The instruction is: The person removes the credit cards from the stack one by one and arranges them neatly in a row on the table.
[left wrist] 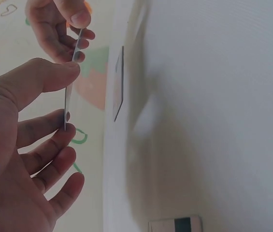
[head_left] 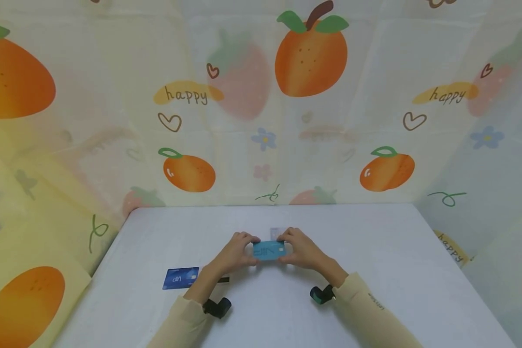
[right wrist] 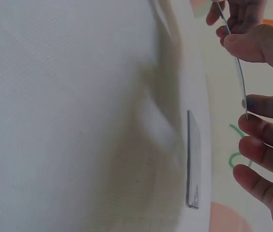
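Note:
Both hands hold a light blue card (head_left: 268,251) with large lettering and a small pale square, lifted over the table. The left hand (head_left: 235,252) pinches its left end between thumb and fingers. At the opposite end the right hand (head_left: 303,249) grips it the same way. In the left wrist view the card (left wrist: 67,104) shows almost edge-on, and the left hand's outer fingers (left wrist: 61,164) stay off it. From the right wrist, the card (right wrist: 241,75) looks slightly bowed.
A dark blue VIP card (head_left: 180,278) lies left on the white table (head_left: 278,309). Beside it, a card with a black stripe (head_left: 224,280) is partly hidden by the left wrist. Behind the hands lies a pale card (head_left: 276,234). A fruit-print cloth (head_left: 243,159) hangs behind.

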The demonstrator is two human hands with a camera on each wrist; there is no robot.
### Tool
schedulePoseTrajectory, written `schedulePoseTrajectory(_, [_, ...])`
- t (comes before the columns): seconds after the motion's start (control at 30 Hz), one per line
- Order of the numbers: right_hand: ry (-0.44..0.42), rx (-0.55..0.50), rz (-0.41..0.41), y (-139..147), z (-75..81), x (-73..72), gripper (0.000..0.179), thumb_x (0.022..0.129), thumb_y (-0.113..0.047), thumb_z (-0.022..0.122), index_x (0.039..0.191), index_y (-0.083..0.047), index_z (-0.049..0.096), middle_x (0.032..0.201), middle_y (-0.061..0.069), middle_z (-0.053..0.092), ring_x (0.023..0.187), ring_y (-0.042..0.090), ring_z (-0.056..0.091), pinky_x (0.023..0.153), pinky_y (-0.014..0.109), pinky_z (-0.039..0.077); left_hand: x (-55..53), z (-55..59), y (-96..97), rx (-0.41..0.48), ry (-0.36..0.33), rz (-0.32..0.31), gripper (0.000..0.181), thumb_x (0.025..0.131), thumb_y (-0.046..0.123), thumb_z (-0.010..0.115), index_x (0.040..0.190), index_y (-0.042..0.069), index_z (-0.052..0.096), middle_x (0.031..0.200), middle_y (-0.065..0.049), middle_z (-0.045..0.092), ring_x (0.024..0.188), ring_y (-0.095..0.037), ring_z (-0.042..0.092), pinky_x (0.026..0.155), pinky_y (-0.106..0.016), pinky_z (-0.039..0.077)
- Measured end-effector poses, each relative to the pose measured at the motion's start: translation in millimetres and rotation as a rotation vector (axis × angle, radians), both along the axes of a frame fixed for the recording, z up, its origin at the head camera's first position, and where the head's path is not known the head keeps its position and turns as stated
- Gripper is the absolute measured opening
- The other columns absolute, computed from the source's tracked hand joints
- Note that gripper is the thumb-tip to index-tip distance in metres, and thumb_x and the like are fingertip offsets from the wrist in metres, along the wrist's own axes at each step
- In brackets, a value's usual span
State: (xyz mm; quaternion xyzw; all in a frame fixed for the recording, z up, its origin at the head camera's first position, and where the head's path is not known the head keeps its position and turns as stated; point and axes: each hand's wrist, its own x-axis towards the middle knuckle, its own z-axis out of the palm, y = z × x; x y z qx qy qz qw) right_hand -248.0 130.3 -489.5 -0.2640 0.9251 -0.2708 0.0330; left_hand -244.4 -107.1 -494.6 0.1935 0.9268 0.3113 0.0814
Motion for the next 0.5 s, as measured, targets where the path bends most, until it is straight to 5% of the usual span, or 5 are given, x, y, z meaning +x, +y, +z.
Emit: schedulePoseTrajectory(0.5, [0.013, 0.053, 0.075, -25, -9.9, -1.6, 0.047, 0.076, -0.032, 0.081, 0.114, -0.007, 0.068, 0.107, 0.004, 0.059, 0.099, 0.016, 0.053, 0.088, 0.036, 0.048, 6.1, -7.2, -24.9, -0.063, -0.008, 0.007, 0.051, 0.074, 0.026, 0.082, 0.120, 0.012, 0.066, 0.118, -0.007, 0.062, 0.114, -0.025, 0.049, 0.098, -0.049, 0.045])
